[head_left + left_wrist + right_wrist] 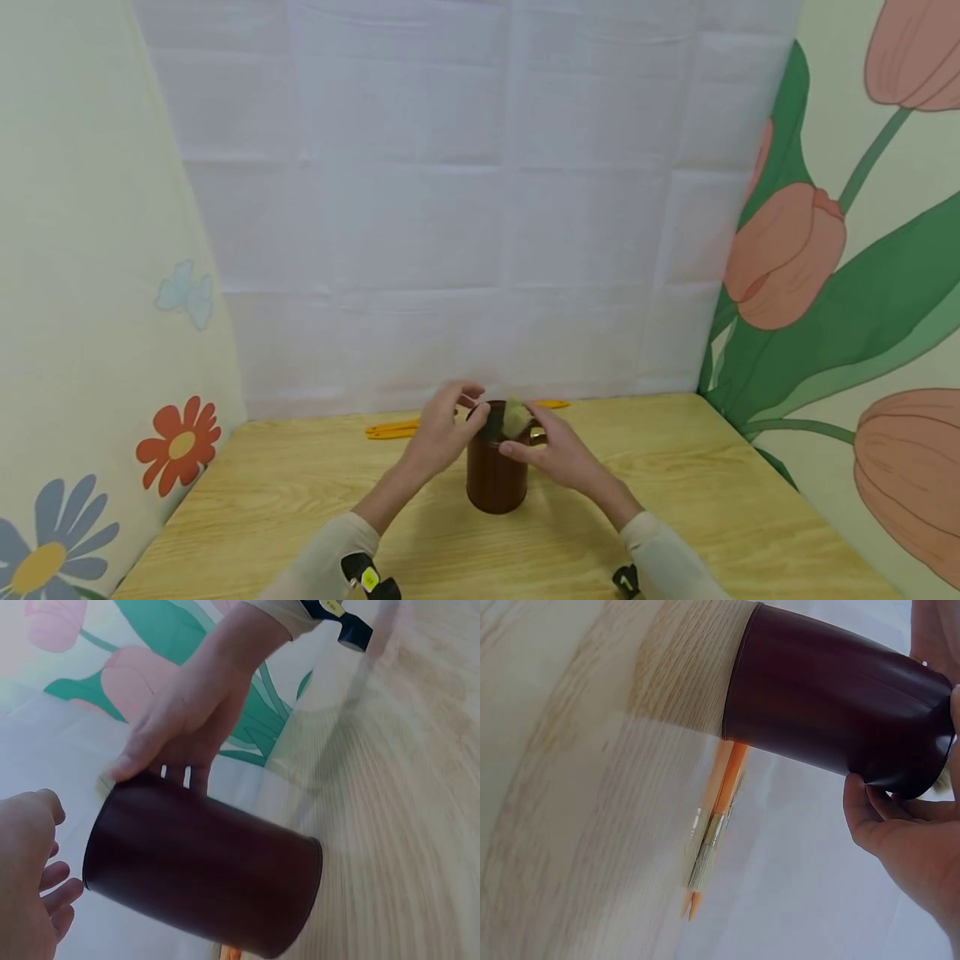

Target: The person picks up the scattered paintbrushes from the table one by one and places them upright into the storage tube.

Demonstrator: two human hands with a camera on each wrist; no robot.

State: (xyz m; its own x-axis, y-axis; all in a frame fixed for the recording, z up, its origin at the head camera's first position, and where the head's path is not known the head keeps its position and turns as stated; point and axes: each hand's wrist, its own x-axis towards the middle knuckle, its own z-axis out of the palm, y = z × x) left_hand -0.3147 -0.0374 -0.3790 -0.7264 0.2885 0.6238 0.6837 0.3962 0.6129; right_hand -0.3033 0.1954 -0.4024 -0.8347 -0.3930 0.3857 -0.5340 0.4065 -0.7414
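Note:
A dark brown, smooth cylindrical pen holder (497, 483) stands upright on the wooden table, between my two hands. Pale brush bristles (516, 417) show at its rim, also in the left wrist view as a small tuft (104, 784). My right hand (562, 450) grips the holder's upper right side; in the right wrist view its fingertip (855, 793) presses the wall just below the rim. On the other side of the rim is my left hand (444, 427), fingers loosely bent and holding nothing. The left wrist view shows that hand (26, 862) beside the holder's top.
Orange-handled paintbrushes (390, 429) lie on the table behind the holder, some with pale bristles (703, 862). A white creased sheet (420, 208) hangs at the back edge of the wooden table (300, 483). Flower-patterned walls (870, 400) flank both sides.

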